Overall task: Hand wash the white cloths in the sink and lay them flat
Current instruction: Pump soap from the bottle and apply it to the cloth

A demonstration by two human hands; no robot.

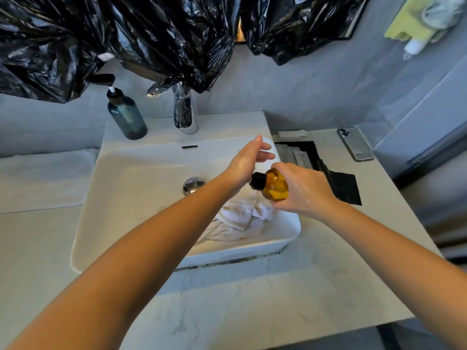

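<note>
White cloths (240, 218) bunched in the near-right corner of the sink (240, 251), against the rim; count unclear. Above them, right hand (303, 190) wraps one amber bottle (275, 185), cap tipped at left hand (245, 162), whose fingers are straight and hold nothing. Basin's left half bare around drain (193, 185). Behind: one faucet (185, 114), one pump bottle (127, 117), one phone (355, 145).

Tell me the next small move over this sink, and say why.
Probably squeeze the amber bottle a little. The right hand grips it tipped sideways, its black cap aimed at the open left hand, and both hover above the white cloths bunched in the sink. Whether the cap is open I cannot tell, so it may need opening first.
</note>
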